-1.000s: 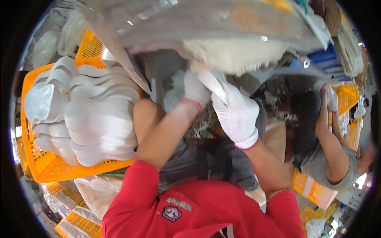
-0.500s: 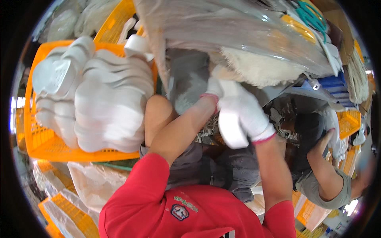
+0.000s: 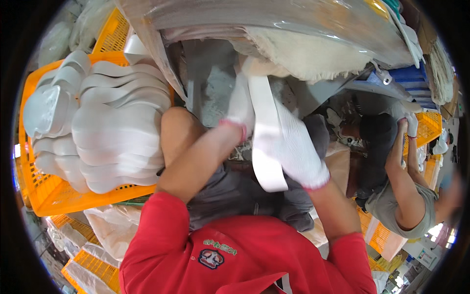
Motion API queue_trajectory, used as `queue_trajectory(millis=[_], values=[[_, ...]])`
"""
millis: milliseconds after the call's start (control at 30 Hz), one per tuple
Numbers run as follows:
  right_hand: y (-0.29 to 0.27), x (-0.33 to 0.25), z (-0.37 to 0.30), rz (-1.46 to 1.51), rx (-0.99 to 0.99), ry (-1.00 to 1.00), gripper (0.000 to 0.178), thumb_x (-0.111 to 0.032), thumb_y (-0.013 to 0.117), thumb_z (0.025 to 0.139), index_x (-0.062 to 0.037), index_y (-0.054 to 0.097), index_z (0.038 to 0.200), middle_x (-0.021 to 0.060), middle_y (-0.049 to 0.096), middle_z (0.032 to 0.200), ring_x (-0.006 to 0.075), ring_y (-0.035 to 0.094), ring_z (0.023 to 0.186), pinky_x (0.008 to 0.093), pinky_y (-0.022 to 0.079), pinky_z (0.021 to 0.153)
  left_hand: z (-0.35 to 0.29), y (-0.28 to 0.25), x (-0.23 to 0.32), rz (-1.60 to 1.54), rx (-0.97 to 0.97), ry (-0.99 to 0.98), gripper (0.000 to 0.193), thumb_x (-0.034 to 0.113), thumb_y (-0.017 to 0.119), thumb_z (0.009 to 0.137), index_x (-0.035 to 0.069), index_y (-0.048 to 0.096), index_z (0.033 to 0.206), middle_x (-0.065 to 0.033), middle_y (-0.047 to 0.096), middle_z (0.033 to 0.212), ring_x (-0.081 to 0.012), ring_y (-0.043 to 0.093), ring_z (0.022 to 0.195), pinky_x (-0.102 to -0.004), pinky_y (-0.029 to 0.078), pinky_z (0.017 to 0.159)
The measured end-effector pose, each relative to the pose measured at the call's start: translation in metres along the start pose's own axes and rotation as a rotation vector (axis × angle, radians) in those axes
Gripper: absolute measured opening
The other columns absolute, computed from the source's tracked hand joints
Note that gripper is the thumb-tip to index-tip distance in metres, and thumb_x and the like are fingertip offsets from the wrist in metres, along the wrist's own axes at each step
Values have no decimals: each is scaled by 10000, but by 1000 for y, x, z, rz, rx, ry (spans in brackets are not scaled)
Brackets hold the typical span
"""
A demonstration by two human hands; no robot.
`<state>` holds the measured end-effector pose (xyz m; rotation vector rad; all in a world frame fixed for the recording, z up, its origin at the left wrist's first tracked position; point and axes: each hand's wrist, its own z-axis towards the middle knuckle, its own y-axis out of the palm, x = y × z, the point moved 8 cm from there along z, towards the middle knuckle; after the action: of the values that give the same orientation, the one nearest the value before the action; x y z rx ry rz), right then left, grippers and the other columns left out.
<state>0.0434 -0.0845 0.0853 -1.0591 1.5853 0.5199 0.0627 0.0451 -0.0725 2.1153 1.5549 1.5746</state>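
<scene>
A glossy white curved dish (image 3: 263, 127), seen nearly edge-on, stands lengthwise between my two hands; its exact shape is hard to make out. Along its left side, my left hand (image 3: 240, 105), in a white knit glove with a pink cuff, grips it near the far end. My right hand (image 3: 297, 149), gloved alike, closes round its right side lower down. The dish's far end meets the underside of a frayed cream cloth buffing wheel (image 3: 313, 55), where the fingertips of my left hand are partly hidden.
An orange crate (image 3: 46, 198) at left holds stacked white wavy dishes (image 3: 122, 127). Plastic sheeting (image 3: 235, 17) covers the machine above a grey recess (image 3: 215, 81). At right sits a co-worker (image 3: 404, 196) with gloved hands, near another orange crate (image 3: 427, 130).
The dish has turned more upright and its far end now reaches the cloth wheel. Both my hands have shifted slightly left with it. The whole view has moved a little.
</scene>
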Motion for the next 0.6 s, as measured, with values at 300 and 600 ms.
queue_trajectory(millis=[300,600], values=[[9,-4,-42,-628,238,80,805,-265,867,797,-38,595,1520,208,737,1322,401,755,1115,485,609,968,2,36,-18,-526,-119,-310,543,636,458,1104,119,613,1050,-94,596,745,-324,630,619,-527,556,598],[-13,-37,5,-891,468,-332,424,-288,884,841,-73,733,1175,169,774,939,393,771,806,458,635,735,7,48,11,-404,-403,-131,329,330,564,1124,47,693,1232,-124,746,1114,-272,764,1016,-419,644,875]])
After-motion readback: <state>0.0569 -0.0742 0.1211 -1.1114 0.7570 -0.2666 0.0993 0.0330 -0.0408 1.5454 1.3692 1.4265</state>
